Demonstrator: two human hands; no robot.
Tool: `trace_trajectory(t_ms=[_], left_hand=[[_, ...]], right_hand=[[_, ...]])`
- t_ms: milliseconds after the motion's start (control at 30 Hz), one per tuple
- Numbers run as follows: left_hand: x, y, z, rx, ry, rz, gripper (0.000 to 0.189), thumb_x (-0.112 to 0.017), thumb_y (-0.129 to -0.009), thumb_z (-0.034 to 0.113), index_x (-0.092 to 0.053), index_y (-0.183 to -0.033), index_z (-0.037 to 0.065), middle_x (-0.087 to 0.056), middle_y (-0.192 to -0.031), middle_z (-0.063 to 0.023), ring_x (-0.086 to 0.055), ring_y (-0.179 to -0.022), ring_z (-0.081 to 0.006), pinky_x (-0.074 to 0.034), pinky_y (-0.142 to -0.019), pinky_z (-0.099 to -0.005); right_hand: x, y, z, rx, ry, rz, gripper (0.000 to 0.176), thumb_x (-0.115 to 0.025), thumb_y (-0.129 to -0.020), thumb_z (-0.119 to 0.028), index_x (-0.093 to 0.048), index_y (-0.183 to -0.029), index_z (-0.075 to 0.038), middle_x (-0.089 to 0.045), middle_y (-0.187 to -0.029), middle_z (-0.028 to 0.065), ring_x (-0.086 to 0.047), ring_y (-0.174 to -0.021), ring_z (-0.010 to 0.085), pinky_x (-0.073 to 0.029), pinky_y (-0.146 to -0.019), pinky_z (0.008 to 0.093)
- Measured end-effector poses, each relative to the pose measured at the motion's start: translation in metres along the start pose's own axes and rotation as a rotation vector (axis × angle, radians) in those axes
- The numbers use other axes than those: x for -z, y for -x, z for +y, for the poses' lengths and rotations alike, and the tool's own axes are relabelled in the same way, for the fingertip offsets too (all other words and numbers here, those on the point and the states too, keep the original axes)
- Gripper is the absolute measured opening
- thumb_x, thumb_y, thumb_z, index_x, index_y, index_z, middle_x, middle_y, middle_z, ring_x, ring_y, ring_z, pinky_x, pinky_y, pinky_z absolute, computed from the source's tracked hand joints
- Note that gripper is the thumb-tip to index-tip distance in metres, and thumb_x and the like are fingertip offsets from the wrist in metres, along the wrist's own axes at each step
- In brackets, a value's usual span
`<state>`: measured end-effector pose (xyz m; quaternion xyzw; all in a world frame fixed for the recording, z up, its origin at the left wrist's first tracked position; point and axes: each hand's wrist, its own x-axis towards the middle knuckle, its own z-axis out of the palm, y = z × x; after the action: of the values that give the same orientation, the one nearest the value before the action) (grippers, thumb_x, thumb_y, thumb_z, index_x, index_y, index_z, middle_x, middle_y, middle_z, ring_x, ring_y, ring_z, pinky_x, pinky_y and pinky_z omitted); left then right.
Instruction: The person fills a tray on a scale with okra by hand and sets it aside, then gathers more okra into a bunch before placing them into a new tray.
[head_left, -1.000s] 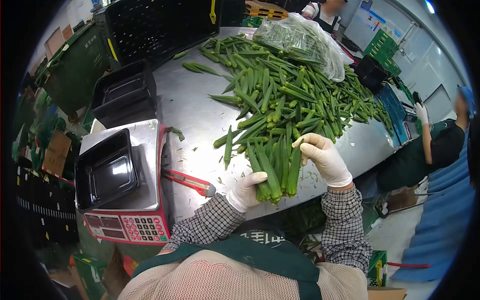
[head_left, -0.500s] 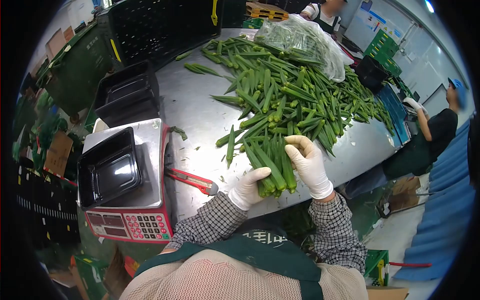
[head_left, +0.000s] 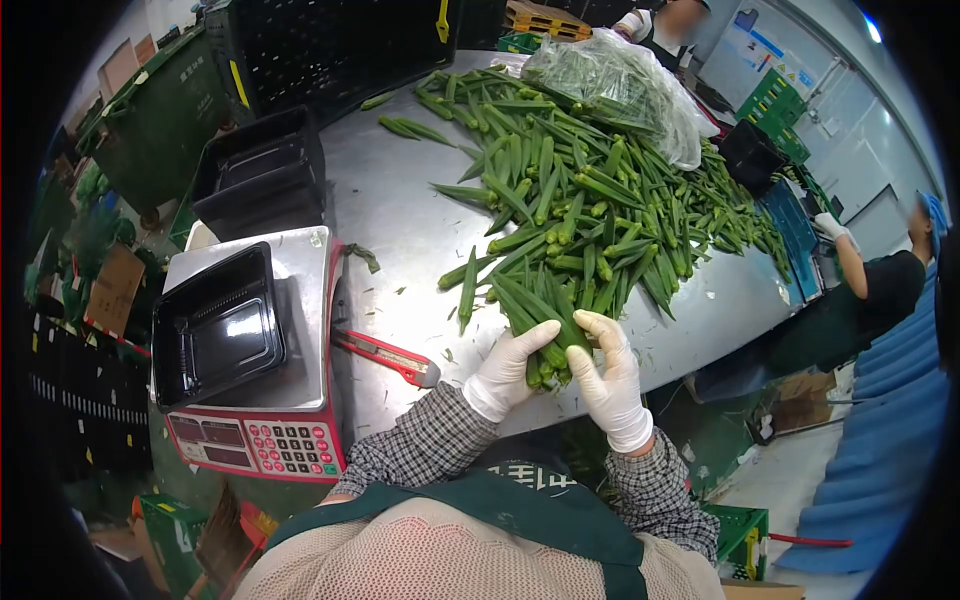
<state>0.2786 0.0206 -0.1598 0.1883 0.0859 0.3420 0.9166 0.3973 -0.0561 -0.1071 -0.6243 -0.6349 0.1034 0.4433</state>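
A bunch of green okra [head_left: 538, 305], stem ends toward me, sits between my gloved hands at the near edge of the metal table. My left hand [head_left: 508, 372] wraps the bunch from the left, thumb across the top. My right hand [head_left: 612, 385] closes on its right side, fingertips and thumb against the pods near the stem ends. Just beyond the bunch spreads a big loose okra pile [head_left: 560, 190]. A red box cutter [head_left: 385, 356] lies left of my left hand. Its tip is close to the red-sided scale [head_left: 290, 447], where a black plastic tray [head_left: 225, 330] rests tilted.
Stacked black trays [head_left: 262, 170] stand behind the scale. A clear plastic bag [head_left: 625, 95] of okra lies at the far side of the pile. Large black crates [head_left: 340, 60] rise at the back left. Co-workers stand at the far end and at the right [head_left: 890, 280].
My right hand has come down and inward from the upper right side of the bunch to its stem ends. The left hand keeps hold, and the view has shifted slightly.
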Motion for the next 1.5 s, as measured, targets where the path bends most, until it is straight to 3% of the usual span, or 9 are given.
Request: trace_trajectory(t_ms=[167, 367, 467, 633, 800, 1133, 1300, 1400, 1500], left_hand=[[0.009, -0.003, -0.005, -0.03, -0.079, 0.044, 0.04, -0.057, -0.089, 0.029, -0.048, -0.12, 0.006, -0.057, -0.111, -0.006, -0.054, -0.101, -0.0168, -0.045, -0.089, -0.0328], [-0.002, 0.0, -0.002, -0.102, 0.062, -0.029, 0.047, -0.056, -0.089, 0.036, -0.046, -0.122, 0.004, -0.055, -0.115, -0.0063, -0.052, -0.106, -0.0165, -0.043, -0.093, -0.0311], [0.002, -0.001, -0.004, -0.097, 0.095, -0.069, 0.05, -0.056, -0.088, 0.038, -0.045, -0.123, 0.004, -0.055, -0.115, -0.0072, -0.053, -0.106, -0.0175, -0.044, -0.092, -0.0321], [0.009, -0.003, -0.002, -0.048, 0.121, -0.069, 0.05, -0.058, -0.087, 0.038, -0.046, -0.121, 0.002, -0.056, -0.113, -0.0098, -0.055, -0.104, -0.0189, -0.045, -0.091, -0.0337], [0.009, -0.005, -0.003, -0.045, 0.07, -0.012, 0.045, -0.06, -0.086, 0.029, -0.047, -0.119, 0.0, -0.057, -0.111, -0.0122, -0.057, -0.102, -0.0205, -0.046, -0.091, -0.0338], [0.012, 0.001, 0.0, 0.089, 0.344, -0.268, 0.053, -0.061, -0.08, 0.028, -0.043, -0.123, 0.001, -0.058, -0.108, -0.0136, -0.059, -0.094, -0.026, -0.049, -0.084, -0.0429], [0.0, 0.021, 0.012, -0.028, 0.306, -0.371, 0.07, -0.065, -0.074, 0.042, -0.037, -0.127, 0.005, -0.056, -0.105, -0.0068, -0.056, -0.093, -0.0211, -0.046, -0.082, -0.0373], [-0.009, 0.032, 0.006, -0.061, 0.365, -0.439, 0.077, -0.062, -0.074, 0.05, -0.037, -0.129, 0.003, -0.056, -0.108, -0.0125, -0.058, -0.092, -0.0259, -0.048, -0.079, -0.0415], [-0.011, 0.043, 0.001, -0.05, 0.343, -0.491, 0.084, -0.062, -0.075, 0.056, -0.034, -0.133, 0.002, -0.056, -0.111, -0.0144, -0.058, -0.095, -0.0281, -0.048, -0.081, -0.0444]], right_hand=[[-0.014, 0.001, -0.005, 0.206, 0.335, -0.016, 0.057, -0.073, -0.068, -0.017, -0.049, -0.118, -0.001, -0.051, -0.115, 0.0201, -0.05, -0.103, 0.0374, -0.041, -0.089, 0.0432], [-0.02, 0.0, 0.004, 0.203, 0.413, 0.056, 0.038, -0.07, -0.071, -0.011, -0.055, -0.105, -0.001, -0.056, -0.11, 0.0203, -0.054, -0.1, 0.0362, -0.045, -0.086, 0.0411], [-0.018, 0.001, 0.005, 0.036, 0.137, 0.121, 0.026, -0.067, -0.074, -0.008, -0.057, -0.098, -0.002, -0.057, -0.108, 0.02, -0.055, -0.098, 0.0358, -0.046, -0.084, 0.0386], [-0.01, 0.005, -0.001, -0.222, -0.572, 0.136, 0.021, -0.042, -0.096, -0.012, -0.045, -0.111, 0.002, -0.056, -0.114, 0.0136, -0.052, -0.09, 0.0092, -0.043, -0.079, 0.0233], [-0.017, 0.014, -0.009, 0.005, -0.332, 0.121, 0.022, -0.045, -0.093, -0.009, -0.048, -0.112, 0.003, -0.058, -0.113, 0.013, -0.055, -0.1, 0.0151, -0.043, -0.088, 0.0268], [0.039, 0.039, -0.004, -0.149, -0.582, 0.357, 0.022, -0.043, -0.095, -0.018, -0.049, -0.103, 0.001, -0.062, -0.097, 0.0128, -0.06, -0.089, 0.0171, -0.047, -0.08, 0.0281], [0.134, 0.09, 0.03, -0.481, -0.366, 0.299, 0.017, -0.047, -0.088, -0.011, -0.055, -0.091, 0.003, -0.064, -0.085, 0.0124, -0.061, -0.076, 0.0165, -0.047, -0.076, 0.0285], [0.174, 0.123, 0.048, -0.573, -0.013, -0.022, 0.021, -0.055, -0.082, -0.006, -0.057, -0.101, 0.003, -0.063, -0.097, 0.0089, -0.057, -0.088, 0.0149, -0.044, -0.08, 0.0256], [0.162, 0.133, 0.071, -0.519, 0.277, 0.099, 0.035, -0.06, -0.08, -0.006, -0.053, -0.113, 0.005, -0.059, -0.109, 0.015, -0.056, -0.101, 0.0231, -0.041, -0.091, 0.0324]])
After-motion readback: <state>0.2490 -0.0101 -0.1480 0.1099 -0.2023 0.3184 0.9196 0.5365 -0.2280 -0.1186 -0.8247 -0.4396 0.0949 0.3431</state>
